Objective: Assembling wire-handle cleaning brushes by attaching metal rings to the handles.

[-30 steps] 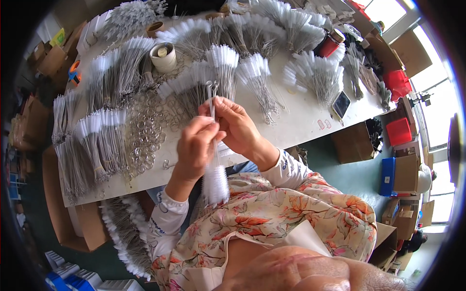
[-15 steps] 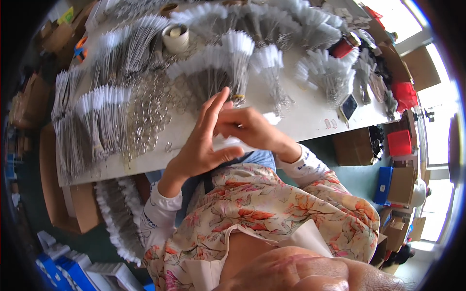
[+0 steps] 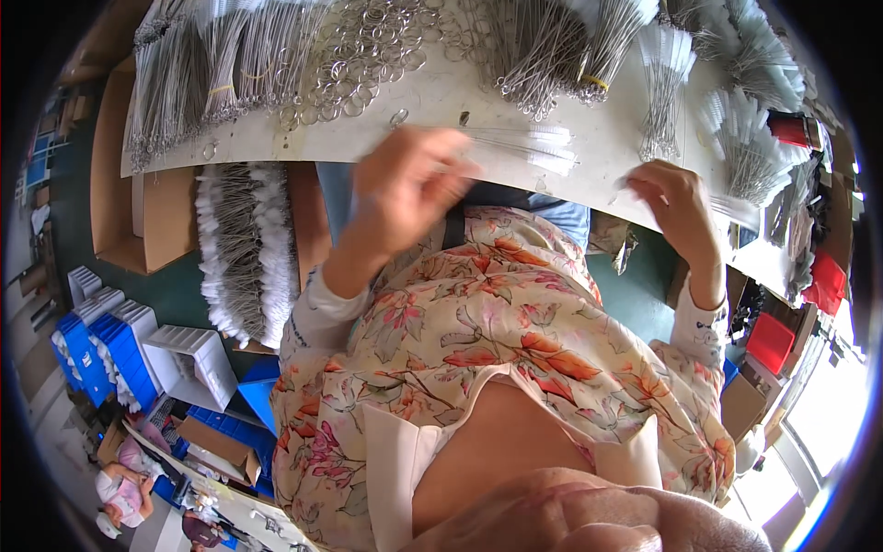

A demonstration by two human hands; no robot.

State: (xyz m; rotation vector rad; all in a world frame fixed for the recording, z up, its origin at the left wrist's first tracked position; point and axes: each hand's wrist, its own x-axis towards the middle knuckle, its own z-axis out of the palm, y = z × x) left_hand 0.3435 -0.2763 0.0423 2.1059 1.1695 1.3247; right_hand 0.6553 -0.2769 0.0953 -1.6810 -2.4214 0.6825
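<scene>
My left hand [image 3: 405, 189] is at the table's front edge with its fingers bent inward. Motion smears the fingers, so whether they hold anything is unclear. Beside its fingertips lie several thin wire brushes [image 3: 526, 145] with white bristle ends pointing right. My right hand [image 3: 679, 207] is apart from it, over the table edge further right. Its fingers curl together, and anything between them is too small to make out. Near its wrist are more white bristle ends [image 3: 736, 212]. Small bundles of wire brushes [image 3: 664, 97] lie just beyond the right hand.
On the white table [image 3: 303, 143], a heap of metal rings [image 3: 363, 69] spreads between brush bundles [image 3: 244, 60]. A yellow band circles another bundle [image 3: 612, 46]. Below left are a cardboard box [image 3: 170, 221], a stack of brushes [image 3: 244, 253] and blue bins [image 3: 115, 363]. Distant people [image 3: 124, 492] appear lower left.
My hands have moved apart, the right one going right. The view has shifted, so the table sits higher in the picture. Loose brushes now show at the table edge beside my left hand.
</scene>
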